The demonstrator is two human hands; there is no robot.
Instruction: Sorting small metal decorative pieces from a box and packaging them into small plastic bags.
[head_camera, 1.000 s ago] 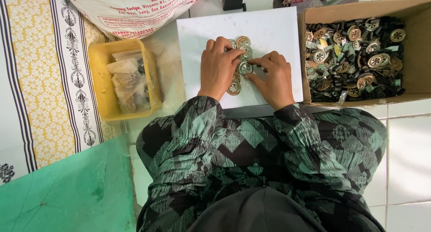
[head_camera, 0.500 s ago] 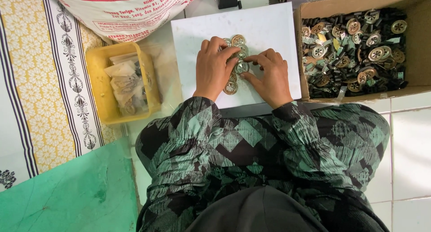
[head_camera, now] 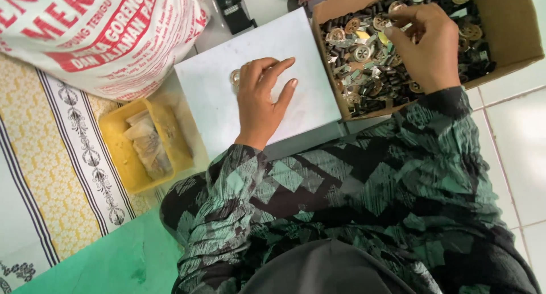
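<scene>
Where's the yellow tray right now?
In the head view the yellow tray sits at the left, on the floor beside the white board, below the big printed sack and left of the left hand.

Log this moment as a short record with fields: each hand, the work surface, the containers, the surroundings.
Left hand: flat on the white board, covering round metal pieces
Right hand: inside the cardboard box, fingers pinched among the metal parts
Yellow tray: left of the board, holds clear packets
Sack: white with red print, beyond the tray
Floor: patterned mat and pale tiles
</scene>
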